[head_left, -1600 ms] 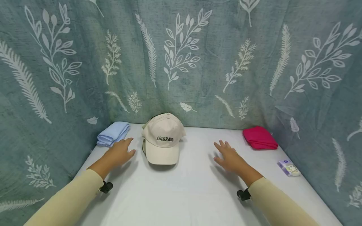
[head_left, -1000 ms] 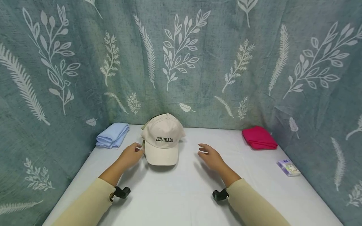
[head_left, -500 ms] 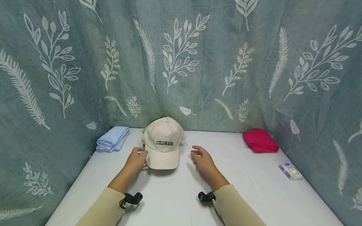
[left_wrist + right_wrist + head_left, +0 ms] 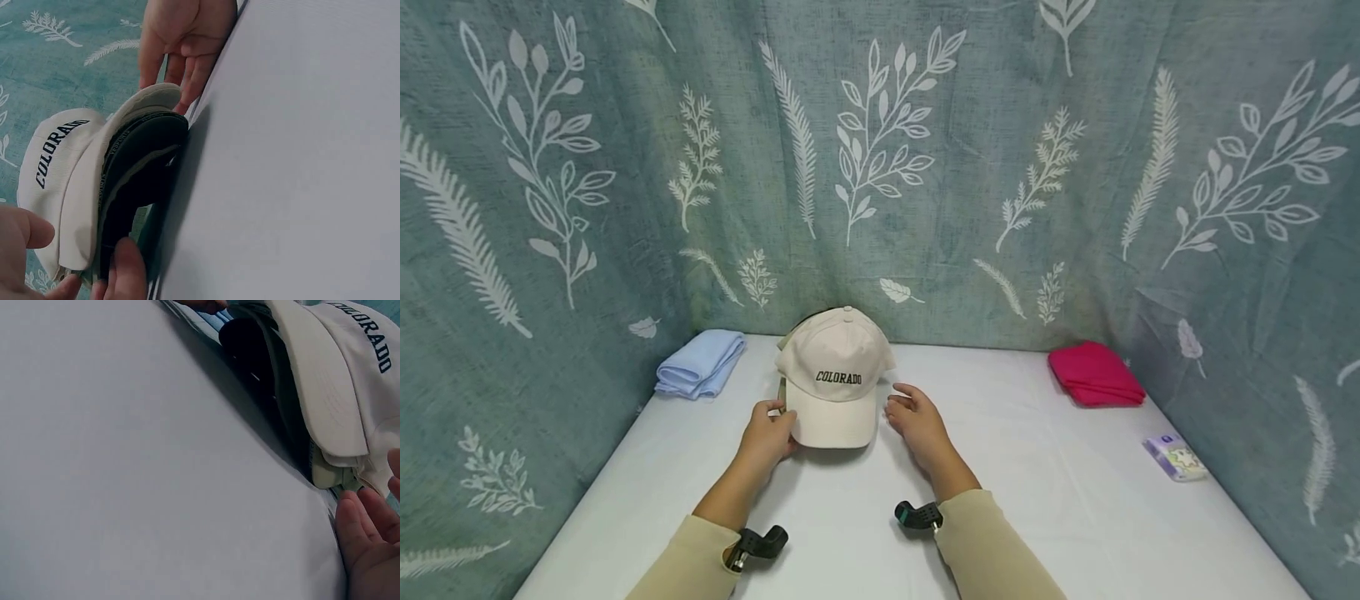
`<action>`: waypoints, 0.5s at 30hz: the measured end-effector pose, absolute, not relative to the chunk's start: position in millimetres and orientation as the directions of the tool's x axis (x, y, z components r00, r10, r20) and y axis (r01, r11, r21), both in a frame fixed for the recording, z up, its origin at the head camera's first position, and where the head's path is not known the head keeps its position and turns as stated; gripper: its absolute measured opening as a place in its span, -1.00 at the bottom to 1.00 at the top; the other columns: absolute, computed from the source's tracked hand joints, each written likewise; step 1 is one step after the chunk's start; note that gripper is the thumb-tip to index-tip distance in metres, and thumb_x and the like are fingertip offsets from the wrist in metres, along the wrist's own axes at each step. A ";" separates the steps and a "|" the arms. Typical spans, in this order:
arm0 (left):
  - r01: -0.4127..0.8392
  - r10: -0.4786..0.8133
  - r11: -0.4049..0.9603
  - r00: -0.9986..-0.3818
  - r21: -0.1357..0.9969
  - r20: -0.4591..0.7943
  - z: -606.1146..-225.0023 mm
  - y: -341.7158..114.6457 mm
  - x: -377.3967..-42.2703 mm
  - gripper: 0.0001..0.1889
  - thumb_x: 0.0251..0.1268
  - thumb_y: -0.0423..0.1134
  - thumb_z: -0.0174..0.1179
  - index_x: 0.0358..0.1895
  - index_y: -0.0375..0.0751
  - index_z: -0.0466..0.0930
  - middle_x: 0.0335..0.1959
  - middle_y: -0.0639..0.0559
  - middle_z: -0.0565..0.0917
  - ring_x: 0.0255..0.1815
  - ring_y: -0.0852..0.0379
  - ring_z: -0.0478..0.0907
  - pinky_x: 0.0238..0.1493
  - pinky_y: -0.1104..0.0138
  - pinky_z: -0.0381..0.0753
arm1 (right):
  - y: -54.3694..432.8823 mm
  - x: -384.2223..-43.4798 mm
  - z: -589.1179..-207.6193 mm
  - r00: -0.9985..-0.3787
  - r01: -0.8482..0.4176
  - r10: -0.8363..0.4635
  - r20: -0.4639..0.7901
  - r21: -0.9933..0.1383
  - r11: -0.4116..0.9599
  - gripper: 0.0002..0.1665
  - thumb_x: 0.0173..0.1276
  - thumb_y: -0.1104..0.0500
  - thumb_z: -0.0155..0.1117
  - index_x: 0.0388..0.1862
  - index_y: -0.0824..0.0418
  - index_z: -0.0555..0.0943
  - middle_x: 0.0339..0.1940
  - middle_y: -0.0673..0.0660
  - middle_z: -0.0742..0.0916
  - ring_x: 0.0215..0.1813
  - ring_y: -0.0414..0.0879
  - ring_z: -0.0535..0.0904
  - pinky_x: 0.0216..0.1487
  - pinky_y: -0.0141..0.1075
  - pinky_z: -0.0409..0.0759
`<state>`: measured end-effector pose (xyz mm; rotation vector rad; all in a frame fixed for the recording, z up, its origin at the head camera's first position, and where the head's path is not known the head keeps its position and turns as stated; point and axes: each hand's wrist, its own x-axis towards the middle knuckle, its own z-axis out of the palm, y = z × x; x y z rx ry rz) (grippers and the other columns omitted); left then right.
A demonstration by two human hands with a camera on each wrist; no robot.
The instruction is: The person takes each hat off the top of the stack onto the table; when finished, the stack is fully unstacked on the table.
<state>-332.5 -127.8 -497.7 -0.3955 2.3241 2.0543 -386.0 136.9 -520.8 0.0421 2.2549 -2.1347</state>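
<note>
A cream baseball cap (image 4: pixel 835 400) lettered COLORADO sits at the back of the white table, its brim facing forward. Beneath it the wrist views show darker caps (image 4: pixel 134 140), nested brim under brim. My left hand (image 4: pixel 767 437) is at the left edge of the brims; its fingertips (image 4: pixel 129 262) reach beside the lower brims, while the thumb (image 4: pixel 39 230) stands off in front of the cream one. On the other side, my right hand (image 4: pixel 923 421) has loosely bent fingers right by the cap's right edge. In the right wrist view its fingertips (image 4: pixel 350 506) point at the stack's side.
A folded light blue cloth (image 4: pixel 700 364) lies at the back left. Toward the back right are a folded red cloth (image 4: pixel 1096 375) and a small purple-and-white packet (image 4: pixel 1176 458). Patterned green-blue curtains (image 4: pixel 880 167) enclose the table (image 4: pixel 850 533) at the back and sides.
Both hands have moved inward to the caps, the left from beside the blue cloth, the right from the table's right half. The caps stay in place.
</note>
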 end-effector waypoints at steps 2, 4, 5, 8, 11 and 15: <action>-0.187 -0.179 0.069 -0.969 0.980 -0.173 -500.4 -126.7 -331.7 -0.41 0.58 -0.17 0.01 0.55 -0.30 0.14 0.22 -0.37 0.46 0.08 -0.15 0.65 -0.08 0.22 0.79 | 131.5 -388.4 -523.3 -0.999 0.049 0.014 -0.049 -0.998 0.046 -0.40 0.55 0.15 0.27 0.52 0.12 0.44 0.37 0.23 0.64 0.27 0.02 0.67 0.25 -0.21 0.69; -0.186 -0.182 0.044 -0.968 0.982 -0.175 -502.6 -126.3 -330.7 -0.40 0.57 -0.19 0.03 0.55 -0.28 0.13 0.20 -0.36 0.47 0.06 -0.13 0.66 -0.08 0.23 0.78 | 125.9 -390.4 -524.5 -0.998 0.053 0.034 -0.053 -0.998 0.028 -0.42 0.55 0.16 0.27 0.50 0.13 0.46 0.36 0.23 0.64 0.26 0.01 0.67 0.26 -0.21 0.68; -0.185 -0.185 0.037 -0.967 0.982 -0.176 -503.8 -126.3 -330.1 -0.40 0.56 -0.19 0.03 0.54 -0.28 0.13 0.19 -0.35 0.48 0.04 -0.12 0.67 -0.09 0.24 0.78 | 123.1 -391.6 -524.8 -0.998 0.057 0.042 -0.056 -0.998 0.019 -0.43 0.55 0.16 0.27 0.49 0.14 0.47 0.35 0.23 0.64 0.25 0.00 0.67 0.27 -0.21 0.68; -0.172 -0.192 0.025 -0.967 0.985 -0.165 -507.5 -126.7 -328.6 -0.41 0.55 -0.22 0.05 0.53 -0.29 0.14 0.15 -0.35 0.48 -0.02 -0.08 0.67 -0.11 0.24 0.79 | 114.7 -395.2 -523.9 -0.998 0.047 0.046 -0.048 -0.999 -0.025 -0.44 0.56 0.18 0.25 0.49 0.18 0.46 0.35 0.26 0.62 0.27 0.02 0.65 0.30 -0.19 0.66; -0.160 -0.197 0.014 -0.968 0.987 -0.154 -510.9 -126.9 -328.3 -0.42 0.54 -0.24 0.06 0.52 -0.28 0.17 0.13 -0.32 0.49 -0.06 -0.04 0.67 -0.11 0.26 0.78 | 108.0 -399.0 -521.6 -0.998 0.034 0.044 -0.037 -0.997 -0.066 -0.43 0.56 0.19 0.26 0.49 0.19 0.46 0.35 0.28 0.61 0.30 0.05 0.63 0.33 -0.16 0.64; -0.146 -0.181 -0.010 -0.973 0.989 -0.146 -513.0 -126.1 -328.4 -0.44 0.54 -0.26 0.08 0.51 -0.28 0.19 0.12 -0.30 0.49 -0.11 0.00 0.66 -0.14 0.26 0.78 | 103.5 -402.3 -519.6 -0.999 0.014 0.045 -0.017 -0.997 -0.073 -0.41 0.54 0.21 0.28 0.51 0.16 0.45 0.35 0.28 0.63 0.34 0.09 0.62 0.36 -0.09 0.62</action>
